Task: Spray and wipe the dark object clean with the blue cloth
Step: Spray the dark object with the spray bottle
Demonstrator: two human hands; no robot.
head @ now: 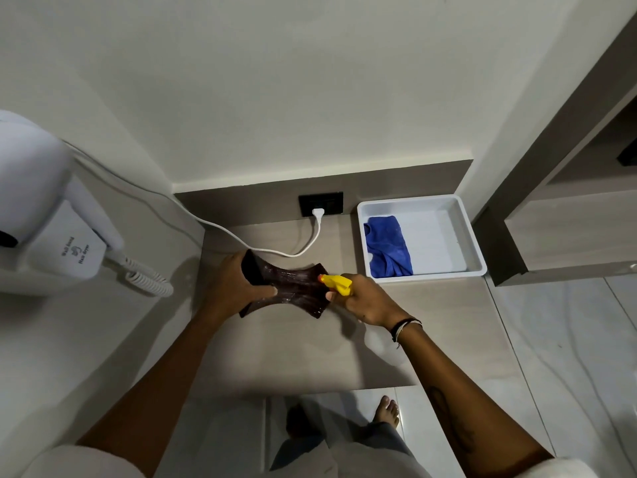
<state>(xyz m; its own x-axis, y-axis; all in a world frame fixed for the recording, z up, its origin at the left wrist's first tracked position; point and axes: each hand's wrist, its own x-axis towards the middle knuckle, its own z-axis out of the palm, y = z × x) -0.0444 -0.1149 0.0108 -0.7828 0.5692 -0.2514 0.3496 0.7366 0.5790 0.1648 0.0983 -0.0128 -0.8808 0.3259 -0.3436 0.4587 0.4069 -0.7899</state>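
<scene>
Dark curved tray [293, 288] at frame centre, tilted above surface [293, 357]. Left hand [234, 288] clenched on left edge; right hand [365, 301] grasping spray bottle [339, 283]. Tray judged stiff, light, slippery wet; hold by edges. Blue cloth [387, 251] in white bin [475, 250], right.

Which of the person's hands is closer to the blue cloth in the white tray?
The right hand, holding the yellow spray bottle, is just below-left of the blue cloth. The left hand grips the dark object, farther left.
</scene>
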